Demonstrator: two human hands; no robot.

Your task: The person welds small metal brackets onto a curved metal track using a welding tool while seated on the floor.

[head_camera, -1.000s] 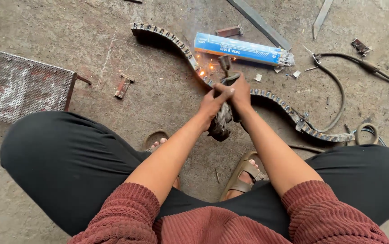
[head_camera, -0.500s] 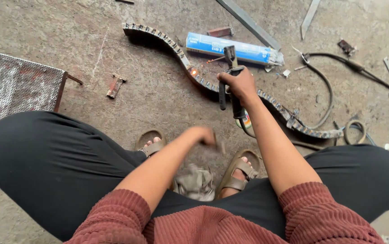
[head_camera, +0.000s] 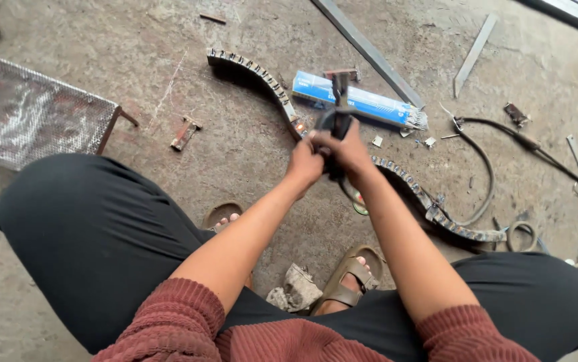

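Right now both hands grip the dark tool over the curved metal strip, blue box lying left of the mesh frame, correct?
Not quite. Both hands do grip the dark tool over the curved metal strip, but the head view shows the blue box right of the mesh frame.

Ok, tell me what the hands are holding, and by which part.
Both the left hand and the right hand grip a dark clamp-like hand tool by its lower handle; its head sticks up above them.
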